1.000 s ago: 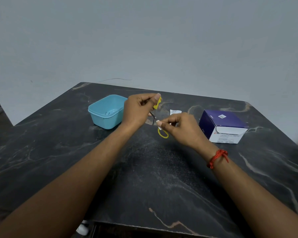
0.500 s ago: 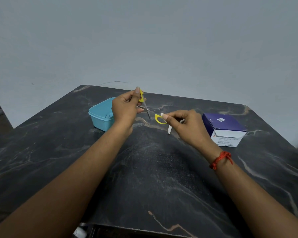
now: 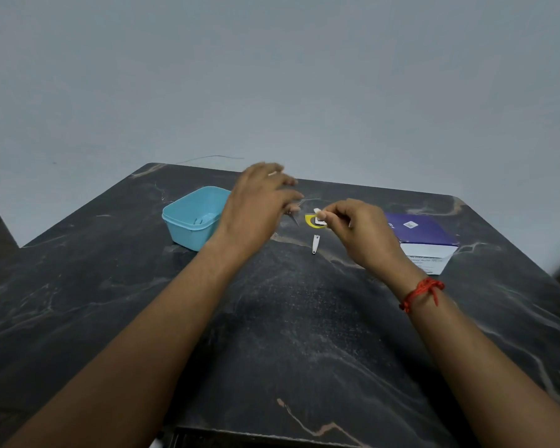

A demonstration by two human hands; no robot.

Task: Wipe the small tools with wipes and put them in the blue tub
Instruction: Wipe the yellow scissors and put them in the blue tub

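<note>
**Scissors at the wipe, right of the tub**

We see the right grip [image 3: 362,234] pinching a white wipe [image 3: 318,211] at the yellow scissors [image 3: 310,220] handle, right of the blue tub [image 3: 191,221]. Left grip [image 3: 259,208] is blurred, fingers spread, over the blade. Nail clipper [image 3: 315,244] lies on the surface [image 3: 272,334]; purple box [image 3: 424,236] sits right.

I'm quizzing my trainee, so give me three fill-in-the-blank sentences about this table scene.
1. The right hand pinches a white wipe near a ___ scissor handle.
2. The small silver nail clipper lies on the dark marble ___.
3. The light blue plastic tub stands ___ of the purple cardboard box.
Missing: yellow; table; left.
</note>
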